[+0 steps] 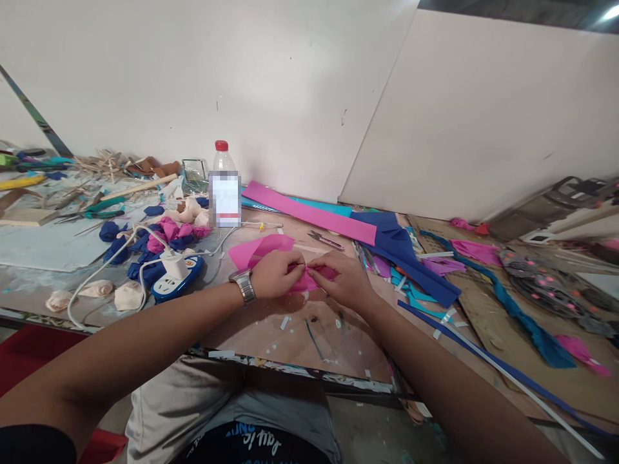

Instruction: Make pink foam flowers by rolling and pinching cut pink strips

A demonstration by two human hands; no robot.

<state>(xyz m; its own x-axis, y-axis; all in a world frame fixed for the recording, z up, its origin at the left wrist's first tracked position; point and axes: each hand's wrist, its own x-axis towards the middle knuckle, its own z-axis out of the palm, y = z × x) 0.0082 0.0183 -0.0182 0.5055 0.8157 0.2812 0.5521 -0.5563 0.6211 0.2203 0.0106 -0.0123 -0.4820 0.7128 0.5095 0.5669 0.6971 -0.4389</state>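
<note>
Both of my hands meet over the middle of the table, pinching a piece of pink crepe paper [304, 283] between thumbs and fingertips. My left hand [276, 274], with a metal watch on its wrist, is closed on the paper's left side. From the right, my right hand [341, 277] grips the same piece, its fingertips touching those of the left. Part of the paper is hidden under the hands. Another flat pink sheet [258, 250] lies just behind my left hand. Small thread snips [326, 240] rest on the table beyond my right hand.
Behind lie a long folded pink strip [309, 212] and dark blue paper [406, 251]. A red-capped bottle [223, 158] stands near the wall. To the left are a blue power strip [167, 287] with a white cable and several crumpled paper flowers [169, 233]. Cardboard [488, 316] lies at right.
</note>
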